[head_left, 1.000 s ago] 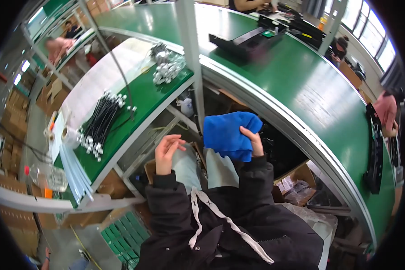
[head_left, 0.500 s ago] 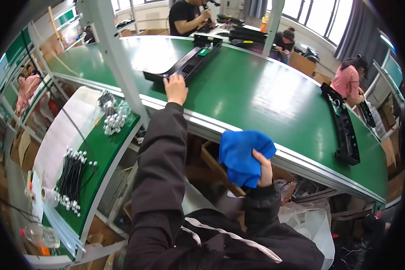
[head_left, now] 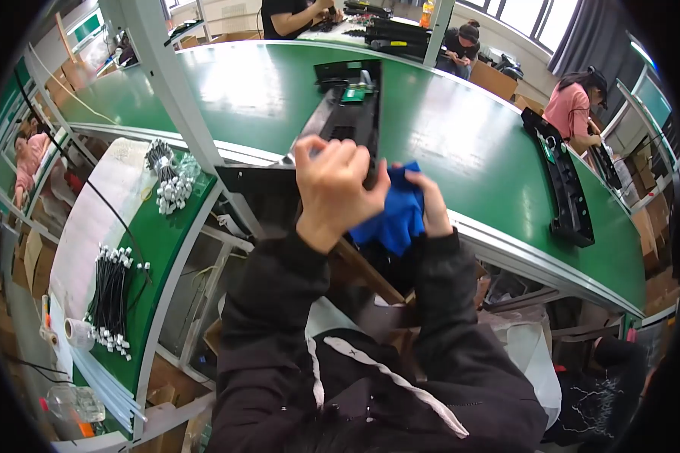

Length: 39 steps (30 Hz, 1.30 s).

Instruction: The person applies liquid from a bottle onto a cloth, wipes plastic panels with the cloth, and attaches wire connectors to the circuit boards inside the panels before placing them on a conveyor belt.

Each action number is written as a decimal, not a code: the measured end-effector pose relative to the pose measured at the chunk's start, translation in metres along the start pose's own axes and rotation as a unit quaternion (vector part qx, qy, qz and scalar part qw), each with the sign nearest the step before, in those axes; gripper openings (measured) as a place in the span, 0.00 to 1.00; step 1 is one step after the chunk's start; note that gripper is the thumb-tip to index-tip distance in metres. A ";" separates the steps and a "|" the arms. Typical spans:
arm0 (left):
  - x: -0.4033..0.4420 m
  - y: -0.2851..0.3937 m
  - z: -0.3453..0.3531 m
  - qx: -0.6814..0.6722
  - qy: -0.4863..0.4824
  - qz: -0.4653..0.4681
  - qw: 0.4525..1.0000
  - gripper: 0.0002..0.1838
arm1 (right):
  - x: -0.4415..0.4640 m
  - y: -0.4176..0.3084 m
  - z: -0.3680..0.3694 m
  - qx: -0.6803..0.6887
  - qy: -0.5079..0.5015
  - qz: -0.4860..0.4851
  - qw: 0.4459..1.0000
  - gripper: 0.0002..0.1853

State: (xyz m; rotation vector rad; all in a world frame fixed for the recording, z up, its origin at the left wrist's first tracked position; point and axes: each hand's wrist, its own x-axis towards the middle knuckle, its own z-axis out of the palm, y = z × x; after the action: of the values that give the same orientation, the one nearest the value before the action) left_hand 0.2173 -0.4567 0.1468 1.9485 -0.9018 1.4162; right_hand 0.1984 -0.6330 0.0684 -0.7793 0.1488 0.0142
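A long black plastic housing (head_left: pixel 366 124) with a small green circuit board (head_left: pixel 354 92) inside points toward me, its near end over the green table's front edge. My left hand (head_left: pixel 334 185) is curled over that near end, knuckles up and thumb stretched to the right; the fingertips are partly hidden. In my right hand (head_left: pixel 432 202) is a bunched blue cloth (head_left: pixel 397 215), close beside the left thumb and the housing's right side.
A second black housing (head_left: pixel 563 181) lies at the right of the green table (head_left: pixel 461 151). Left stands a side table with bundled cables (head_left: pixel 109 302), a tape roll (head_left: pixel 78 332) and a plastic bottle (head_left: pixel 75 404). A metal post (head_left: pixel 175 90) rises nearby. Several people work around.
The black housing has been pulled toward me and turned, its near end now past the table edge. My right hand has brought the blue cloth up and left, next to my left hand.
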 end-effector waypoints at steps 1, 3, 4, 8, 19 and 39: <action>-0.011 0.014 -0.017 -0.011 -0.016 0.004 1.000 0.15 | 0.012 -0.007 -0.006 -0.006 -0.051 0.021 0.998 0.18; -0.036 0.038 -0.042 -0.039 -0.026 0.018 0.999 0.16 | 0.025 -0.011 -0.004 -0.043 -0.064 0.055 0.995 0.23; -0.047 0.051 -0.057 -0.034 -0.055 0.025 0.998 0.16 | -0.003 -0.016 0.036 -0.040 -0.059 0.053 0.996 0.23; -0.116 0.078 -0.085 0.040 -0.082 0.215 0.972 0.07 | -0.027 0.006 0.007 -0.002 -0.095 0.084 0.992 0.12; -0.120 0.091 -0.159 -0.460 -0.080 -0.337 0.817 0.39 | -0.124 0.014 0.075 -0.519 -0.097 -0.394 0.752 0.35; -0.214 0.086 -0.261 -0.350 0.330 -0.655 0.582 0.15 | -0.132 0.144 0.101 -0.606 -0.533 -0.395 0.438 0.29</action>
State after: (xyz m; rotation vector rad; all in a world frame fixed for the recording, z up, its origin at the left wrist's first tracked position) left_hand -0.0474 -0.2691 0.0205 0.7744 0.3927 0.5129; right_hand 0.0710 -0.4538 0.0572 -2.0802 -1.7028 -0.3187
